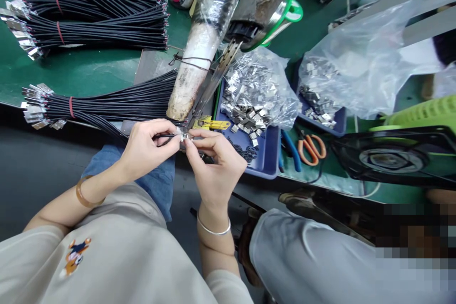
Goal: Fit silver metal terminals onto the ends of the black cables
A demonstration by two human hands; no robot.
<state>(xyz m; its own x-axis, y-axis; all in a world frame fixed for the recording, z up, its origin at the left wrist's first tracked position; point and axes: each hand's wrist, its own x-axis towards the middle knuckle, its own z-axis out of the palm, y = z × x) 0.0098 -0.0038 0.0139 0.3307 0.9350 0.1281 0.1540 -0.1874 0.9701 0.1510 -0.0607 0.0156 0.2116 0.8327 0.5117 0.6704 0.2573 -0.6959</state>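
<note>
A: Judging from the bench (89, 71), how much can be counted as done?

B: Several banded bundles (107, 104) with metal ends fitted are laid at the upper left and left of the frame; these are taken as finished.

A: And what is in hand?

B: At the centre, 1 black wire (162, 137) is pinched in the grip of the left hand (146, 147), and 1 metal shell (185, 137) is clamped in the right hand (213, 161), touching the wire's end. Many loose shells (249, 116) are left in the blue tray (265, 161).

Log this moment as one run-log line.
left hand pinches black wire | right hand holds metal clip at its end | blue tray beside
</note>
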